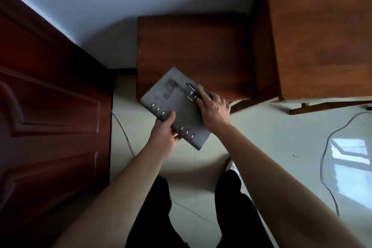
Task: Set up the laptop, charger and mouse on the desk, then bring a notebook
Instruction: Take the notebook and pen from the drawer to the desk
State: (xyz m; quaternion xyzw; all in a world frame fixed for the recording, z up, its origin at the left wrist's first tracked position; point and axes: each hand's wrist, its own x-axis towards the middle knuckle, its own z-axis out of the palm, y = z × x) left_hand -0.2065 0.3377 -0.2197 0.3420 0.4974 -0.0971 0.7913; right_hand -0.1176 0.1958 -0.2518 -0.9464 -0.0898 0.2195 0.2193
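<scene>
A grey ring-bound notebook (177, 104) with metal rings along its near-left edge is held tilted over the front edge of a dark wooden side table (193, 46). My left hand (164, 135) grips its ringed spine from below, thumb on the cover. My right hand (214, 106) rests on the cover's right edge, fingers by a clasp and a dark pen (193, 89) clipped there. The laptop, charger and mouse are not in view.
A larger wooden desk (322, 32) stands at the right. A dark red door (46, 106) fills the left. A thin cable (330, 147) loops over the pale tiled floor at the right. My legs in black trousers (231, 207) are below.
</scene>
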